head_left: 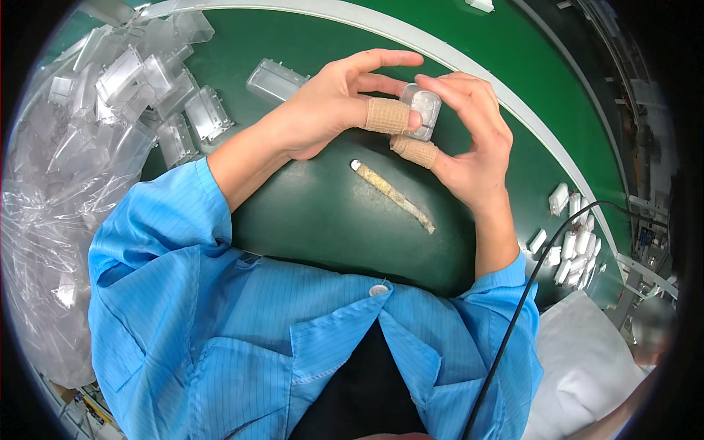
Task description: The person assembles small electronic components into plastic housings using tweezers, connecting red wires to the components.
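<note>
The held case [423, 108] looks like clear, glossy plastic, as do the shells [121, 77] heaped nearby; the bag [45, 257] is thin, crinkled, shiny film. The tabletop [308, 213] is smooth with a soft sheen. The beige wraps [387, 116] look like ribbed, matt fabric, the stick [396, 196] rough and mottled, the blue jacket [242, 367] finely striped woven cloth with a faint sheen.

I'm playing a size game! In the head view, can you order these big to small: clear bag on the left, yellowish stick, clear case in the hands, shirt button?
1. Clear bag
2. Yellowish stick, clear case: too close to rank; stick longer, case wider and partly hidden
3. Shirt button
</note>
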The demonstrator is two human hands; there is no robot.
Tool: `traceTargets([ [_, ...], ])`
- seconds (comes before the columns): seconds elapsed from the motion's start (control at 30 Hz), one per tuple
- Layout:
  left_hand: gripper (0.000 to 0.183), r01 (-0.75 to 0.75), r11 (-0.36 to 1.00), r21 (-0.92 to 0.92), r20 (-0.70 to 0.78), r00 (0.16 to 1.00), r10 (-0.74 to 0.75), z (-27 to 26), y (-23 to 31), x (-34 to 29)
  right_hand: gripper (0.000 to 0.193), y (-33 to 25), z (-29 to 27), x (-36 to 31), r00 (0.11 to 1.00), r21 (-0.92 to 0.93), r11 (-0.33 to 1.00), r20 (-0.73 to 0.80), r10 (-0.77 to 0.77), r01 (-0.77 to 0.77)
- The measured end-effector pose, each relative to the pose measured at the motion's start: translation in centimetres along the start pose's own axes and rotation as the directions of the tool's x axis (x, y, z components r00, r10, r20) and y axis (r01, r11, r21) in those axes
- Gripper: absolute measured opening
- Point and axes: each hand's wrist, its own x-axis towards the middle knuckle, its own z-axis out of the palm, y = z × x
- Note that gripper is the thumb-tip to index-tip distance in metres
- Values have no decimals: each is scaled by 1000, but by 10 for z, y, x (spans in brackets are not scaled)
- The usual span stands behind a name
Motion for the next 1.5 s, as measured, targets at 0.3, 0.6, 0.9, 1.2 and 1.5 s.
traceTargets([
  [0.3,67,-16,1000,25,-9,1000,16,-2,-2,1,57,1,2,-2,999,15,999,7,43,-43],
  [0.6,54,12,1000,-7,68,998,-12,-4,-2,4,56,2,3,-6,997,45,996,13,80,-81],
  [0.9,42,17,992,-122,86,996,-6,-6,-6,5,58,-2,2,-5,996,99,991,36,86,-89],
  [1.2,47,2,995,-100,65,998,5,-6,-12,6,59,-3,2,-6,992,17,994,56,109,-110],
  [1.5,54,-97,994,41,-85,991,100,-9,-3,9,50,-6,-31,-7,453,-218,740,671,587,-636],
])
